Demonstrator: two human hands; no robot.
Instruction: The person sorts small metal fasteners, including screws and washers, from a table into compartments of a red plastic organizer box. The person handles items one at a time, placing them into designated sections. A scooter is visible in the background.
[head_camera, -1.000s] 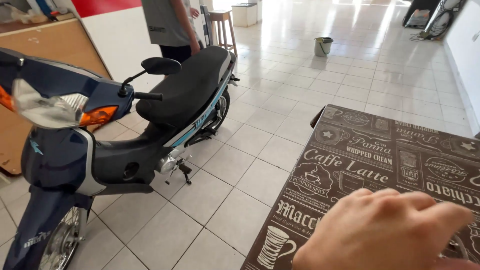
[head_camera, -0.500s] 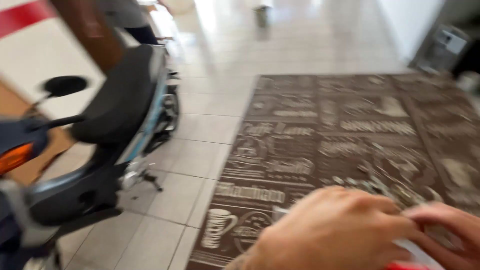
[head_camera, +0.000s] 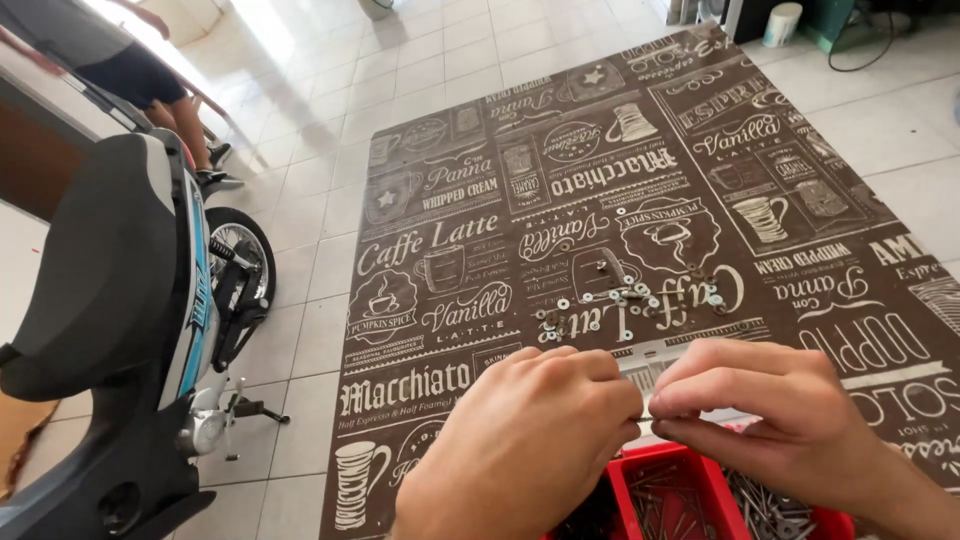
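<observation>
Screws and nails (head_camera: 700, 505) fill a red tray (head_camera: 640, 478) at the bottom edge of the head view, directly beneath a person's 2 bare hands. Both hands meet above the tray: the left hand (head_camera: 530, 440) is curled with its fingertips pinched together, and the right hand (head_camera: 770, 415) faces it with thumb and forefinger pressed close, the 2 sets of fingertips nearly touching around something thin and pale; it is too small to tell what that piece is. Behind the hands, a loose scatter of small washers and nuts (head_camera: 625, 300) lies on a brown mat (head_camera: 480, 200) printed with white coffee cups and lettering, which is spread over a floor of pale tiles (head_camera: 300, 260). A short dark bolt (head_camera: 604, 268) rests just above the scatter. To the left of the mat stands a motorbike (head_camera: 120, 330) with a black seat, a blue and white side panel and its rear wheel (head_camera: 240, 255) turned toward the mat, the stand down on the tiles. Beyond the motorbike, at the top left, another person's bare legs (head_camera: 180, 115) and dark shoes show near a wall. A white cup (head_camera: 782, 24) sits on the floor at the top right, near dark cables.
</observation>
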